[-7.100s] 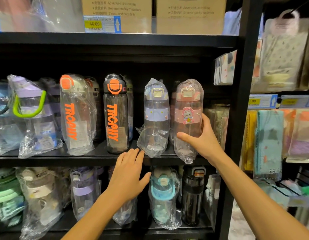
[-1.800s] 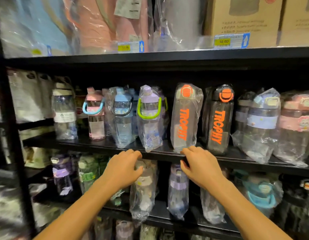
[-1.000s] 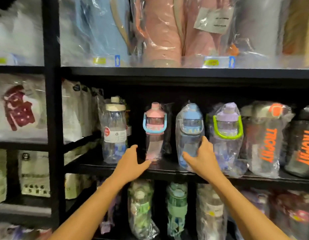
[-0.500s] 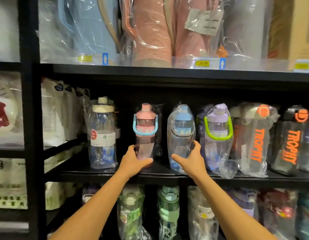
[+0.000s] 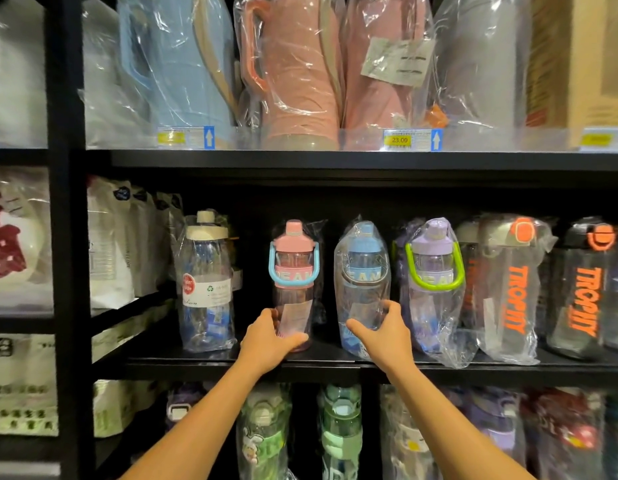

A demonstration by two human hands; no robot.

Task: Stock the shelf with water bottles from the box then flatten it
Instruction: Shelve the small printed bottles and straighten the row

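On the middle black shelf (image 5: 231,360) stands a row of plastic-wrapped water bottles. My left hand (image 5: 267,341) grips the base of the pink-capped bottle (image 5: 293,271) with a blue handle. My right hand (image 5: 383,336) grips the lower part of the blue-capped bottle (image 5: 364,271) in its clear bag. To their right stand a purple bottle (image 5: 434,271) with a green handle and two bottles printed TROPHY (image 5: 517,299). A clear bottle (image 5: 207,289) with a cream cap stands to the left. No box is in view.
Large pink and blue jugs (image 5: 300,74) in plastic fill the upper shelf above price tags (image 5: 399,140). More wrapped bottles (image 5: 340,431) crowd the shelf below. A black upright post (image 5: 70,237) stands at the left, with white packets (image 5: 110,244) beside it.
My view and both hands shifted left along the shelf, from the pink rabbit bottle past the TROPHY bottles. My left hand now grips the pink-capped bottle and my right the blue-capped one.
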